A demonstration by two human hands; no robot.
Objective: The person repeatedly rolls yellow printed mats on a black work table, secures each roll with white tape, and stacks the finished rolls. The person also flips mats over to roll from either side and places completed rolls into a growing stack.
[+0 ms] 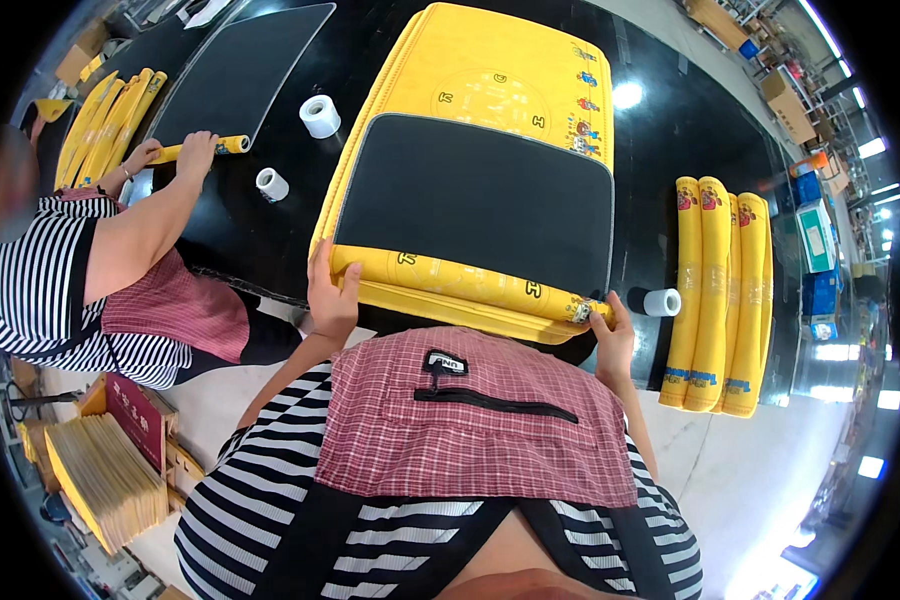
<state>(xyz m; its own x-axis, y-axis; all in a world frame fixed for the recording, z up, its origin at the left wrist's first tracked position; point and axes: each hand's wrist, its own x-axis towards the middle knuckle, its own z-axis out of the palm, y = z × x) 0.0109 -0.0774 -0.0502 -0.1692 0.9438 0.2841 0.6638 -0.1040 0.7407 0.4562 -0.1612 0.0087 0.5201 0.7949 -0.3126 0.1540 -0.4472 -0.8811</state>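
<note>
Yellow printed mat with black underside (475, 200) — part rolled, lying on stack of flat yellow printed mats (500, 60), roll along near edge. Left hand (332, 295) touching roll's left end, thumb on near side; can't tell if grip closed. Right hand (613, 332) gripping roll's right end between thumb and fingers. Small white hollow roll (662, 302) near right hand — yellow rolled mats (715, 300) beyond, on glossy black table (650, 180).

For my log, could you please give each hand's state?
Left hand: open, touching the yellow mat roll, left end.
Right hand: holding the roll's right end.
</note>
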